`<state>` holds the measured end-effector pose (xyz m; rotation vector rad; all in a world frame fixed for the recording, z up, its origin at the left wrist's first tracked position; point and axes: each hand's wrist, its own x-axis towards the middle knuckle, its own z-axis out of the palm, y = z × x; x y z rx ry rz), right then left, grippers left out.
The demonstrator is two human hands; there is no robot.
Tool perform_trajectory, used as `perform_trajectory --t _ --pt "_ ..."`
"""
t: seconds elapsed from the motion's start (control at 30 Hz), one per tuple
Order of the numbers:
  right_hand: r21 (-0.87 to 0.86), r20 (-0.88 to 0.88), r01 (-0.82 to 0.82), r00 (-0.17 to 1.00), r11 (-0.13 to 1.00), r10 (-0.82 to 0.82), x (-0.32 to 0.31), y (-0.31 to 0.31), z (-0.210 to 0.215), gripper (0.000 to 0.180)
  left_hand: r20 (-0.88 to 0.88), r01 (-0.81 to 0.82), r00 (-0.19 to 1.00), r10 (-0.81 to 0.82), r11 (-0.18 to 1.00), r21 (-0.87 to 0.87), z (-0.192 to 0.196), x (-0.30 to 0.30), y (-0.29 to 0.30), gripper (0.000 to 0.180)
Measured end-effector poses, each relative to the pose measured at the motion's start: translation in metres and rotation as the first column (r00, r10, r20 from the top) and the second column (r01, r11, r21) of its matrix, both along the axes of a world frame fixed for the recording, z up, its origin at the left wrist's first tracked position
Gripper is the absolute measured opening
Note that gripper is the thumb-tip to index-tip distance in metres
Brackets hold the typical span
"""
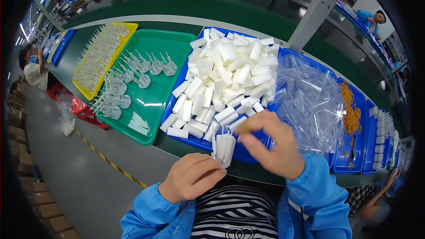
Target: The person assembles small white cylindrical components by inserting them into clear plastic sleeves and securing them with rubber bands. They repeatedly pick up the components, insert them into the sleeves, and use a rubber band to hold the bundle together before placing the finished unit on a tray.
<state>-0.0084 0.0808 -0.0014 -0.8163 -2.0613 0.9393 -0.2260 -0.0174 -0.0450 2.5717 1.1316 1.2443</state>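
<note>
Low in front of me, my left hand (195, 176) pinches the base of a small white pronged holder, with white foam pieces (226, 147) standing upright on it. My right hand (272, 144) hovers just to its right, thumb and index finger curved with a gap between them. A tan covering is on the index fingertip, and I see nothing held between the fingers. Beyond both hands, a blue tray (170, 117) is heaped with loose white foam pieces (226, 68).
Left of the foam stands a green tray (166, 46) with several pronged holders (142, 81), then a yellow tray (131, 27) full of more. To the right are clear plastic sleeves (305, 93) and orange rubber bands (351, 110) in blue trays. A grey post (321, 11) rises behind.
</note>
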Motion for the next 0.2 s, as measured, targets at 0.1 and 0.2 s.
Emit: perform_trajectory --t 0.1,0.2 --pt "-0.271 -0.099 0.072 0.99 0.96 -0.102 -0.006 0.002 0.005 0.026 -0.04 0.033 0.999 -0.033 0.999 -0.012 0.002 -0.002 -0.001 0.027" --pt "-0.063 0.198 -0.168 0.964 0.984 0.177 0.005 0.009 0.001 0.034 -0.072 0.063 0.995 -0.063 0.998 0.001 0.001 0.001 -0.001 0.028"
